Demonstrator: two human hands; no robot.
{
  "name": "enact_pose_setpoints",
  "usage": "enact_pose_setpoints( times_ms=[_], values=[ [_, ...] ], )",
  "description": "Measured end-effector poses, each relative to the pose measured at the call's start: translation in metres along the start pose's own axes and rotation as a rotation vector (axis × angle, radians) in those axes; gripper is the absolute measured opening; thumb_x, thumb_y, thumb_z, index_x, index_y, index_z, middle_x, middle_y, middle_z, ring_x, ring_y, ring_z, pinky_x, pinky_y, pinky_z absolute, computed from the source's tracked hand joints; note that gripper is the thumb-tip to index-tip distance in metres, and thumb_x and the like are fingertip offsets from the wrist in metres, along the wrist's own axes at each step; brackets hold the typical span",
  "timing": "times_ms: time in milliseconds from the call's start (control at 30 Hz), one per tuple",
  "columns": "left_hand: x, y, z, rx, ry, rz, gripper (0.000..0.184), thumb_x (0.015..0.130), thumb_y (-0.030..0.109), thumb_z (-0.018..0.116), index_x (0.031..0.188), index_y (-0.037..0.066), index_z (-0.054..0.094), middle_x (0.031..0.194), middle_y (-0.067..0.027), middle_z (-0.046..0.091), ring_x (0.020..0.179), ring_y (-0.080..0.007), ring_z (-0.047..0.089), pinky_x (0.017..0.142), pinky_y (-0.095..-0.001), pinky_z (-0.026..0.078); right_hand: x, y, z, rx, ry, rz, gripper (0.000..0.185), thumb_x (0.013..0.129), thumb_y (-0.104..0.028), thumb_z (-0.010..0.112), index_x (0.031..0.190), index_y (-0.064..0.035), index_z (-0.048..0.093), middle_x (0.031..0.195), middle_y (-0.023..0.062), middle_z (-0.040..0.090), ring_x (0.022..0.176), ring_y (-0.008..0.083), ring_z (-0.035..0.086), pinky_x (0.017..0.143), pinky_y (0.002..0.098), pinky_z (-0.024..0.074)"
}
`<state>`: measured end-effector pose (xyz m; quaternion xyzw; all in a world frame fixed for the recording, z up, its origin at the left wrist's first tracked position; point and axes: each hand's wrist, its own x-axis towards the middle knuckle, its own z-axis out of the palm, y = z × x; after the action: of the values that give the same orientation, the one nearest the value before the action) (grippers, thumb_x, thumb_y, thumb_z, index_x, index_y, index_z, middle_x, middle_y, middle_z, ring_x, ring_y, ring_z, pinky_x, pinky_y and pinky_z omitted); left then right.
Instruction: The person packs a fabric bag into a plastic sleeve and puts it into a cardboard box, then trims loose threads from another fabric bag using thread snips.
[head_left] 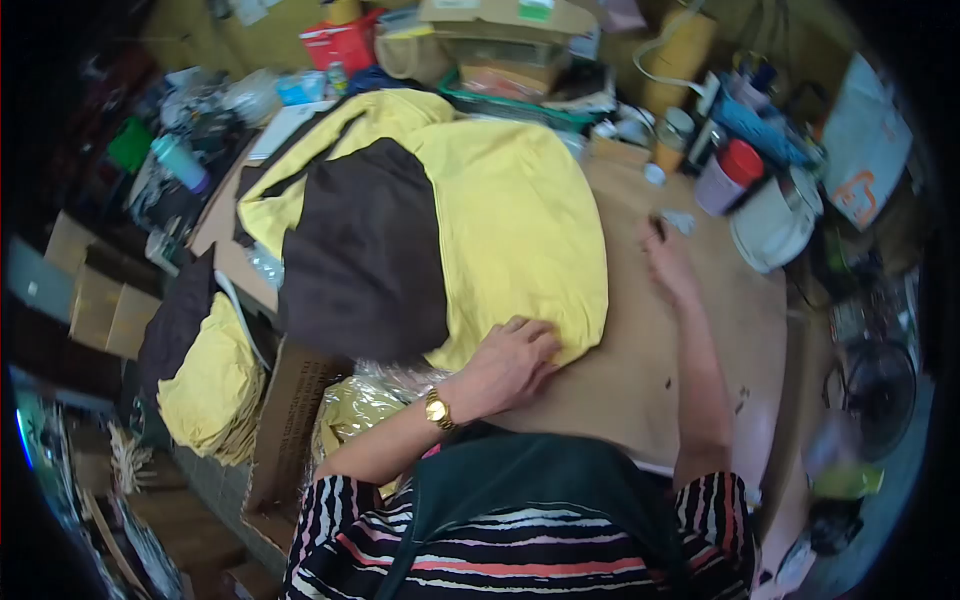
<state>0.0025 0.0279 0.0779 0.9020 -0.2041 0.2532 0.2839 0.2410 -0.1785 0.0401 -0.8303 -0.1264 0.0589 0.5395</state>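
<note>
A yellow and dark brown cloth piece lies spread on the brown table. My left hand, with a gold watch on its wrist, rests on the cloth's lower edge, its fingers bent against the fabric. Off to the right of the cloth, my right hand is closed round a small dark object I cannot make out, just beside a small pale, clear item on the table.
A stack of yellow and brown cloth sits at the left by an open cardboard box holding plastic-wrapped fabric. A red-lidded jar, a white container and a green tray line the back. A fan stands right.
</note>
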Motion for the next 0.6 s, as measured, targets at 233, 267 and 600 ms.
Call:
enact_pose_setpoints(
  times_ms=[233, 267, 600],
  values=[
    [-0.029, -0.012, 0.021, -0.280, -0.229, -0.505, 0.018, 0.078, 0.009, 0.070, 0.093, 0.000, 0.064, 0.090, -0.0143, 0.060, 0.074, -0.0296, 0.062, 0.067, -0.0372, 0.051, -0.111, 0.039, -0.019, -0.149, -0.067, 0.114, 0.052, 0.077, -0.030, 0.077, 0.115, 0.0003, 0.057, 0.097, 0.0119, 0.065, 0.091, 0.0216, 0.059, 0.088, 0.0324, 0.0458],
    [-0.025, -0.009, 0.025, -0.334, -0.208, -0.503, 0.021, 0.076, 0.009, 0.072, 0.093, 0.000, 0.064, 0.089, -0.0134, 0.060, 0.070, -0.0286, 0.062, 0.065, -0.0369, 0.051, -0.118, 0.040, -0.019, -0.158, -0.069, 0.114, 0.053, 0.074, -0.027, 0.078, 0.114, 0.0007, 0.057, 0.096, 0.0130, 0.065, 0.090, 0.0235, 0.060, 0.088, 0.0331, 0.0463],
    [-0.015, 0.014, 0.118, -0.313, -0.280, -0.114, 0.022, 0.076, 0.015, 0.075, 0.094, 0.004, 0.068, 0.080, -0.0084, 0.059, 0.076, -0.0268, 0.060, 0.069, -0.0359, 0.050, -0.120, 0.057, -0.017, -0.122, 0.061, 0.139, 0.049, 0.075, -0.020, 0.075, 0.114, 0.0036, 0.057, 0.101, 0.0194, 0.066, 0.095, 0.0285, 0.063, 0.087, 0.0359, 0.0473]
  ],
)
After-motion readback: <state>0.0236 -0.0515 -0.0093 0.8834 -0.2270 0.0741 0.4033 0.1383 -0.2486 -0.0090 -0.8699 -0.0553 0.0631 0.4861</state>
